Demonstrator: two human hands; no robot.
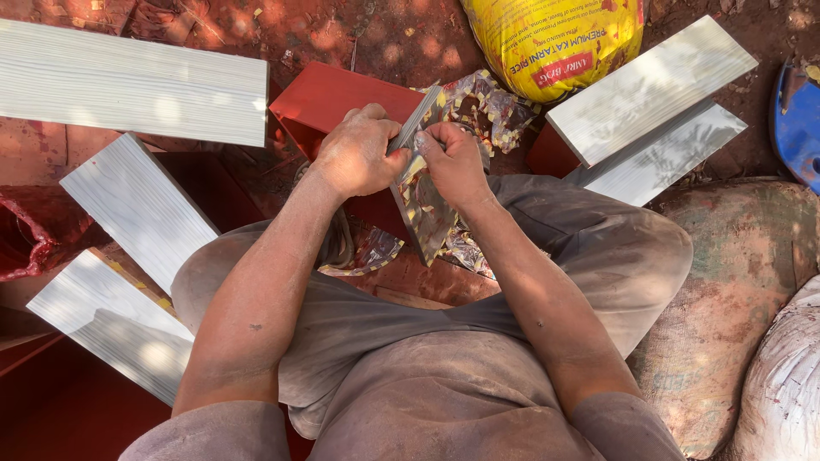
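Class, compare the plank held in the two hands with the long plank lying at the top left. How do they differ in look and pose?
The held plank, gripped by the left hand and right hand, is wrapped in crinkled patterned film and tilted on edge; the top-left plank is bare, showing pale grey streaks, and lies flat on the red ground. The held plank is partly hidden by fingers; the top-left one is untouched. Both are flat, straight-edged pieces.

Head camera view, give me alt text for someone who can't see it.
Both hands, left hand and right hand, grip a narrow panel wrapped in crinkled patterned film. Grey striped panels lie on red soil, with a yellow sack ahead.
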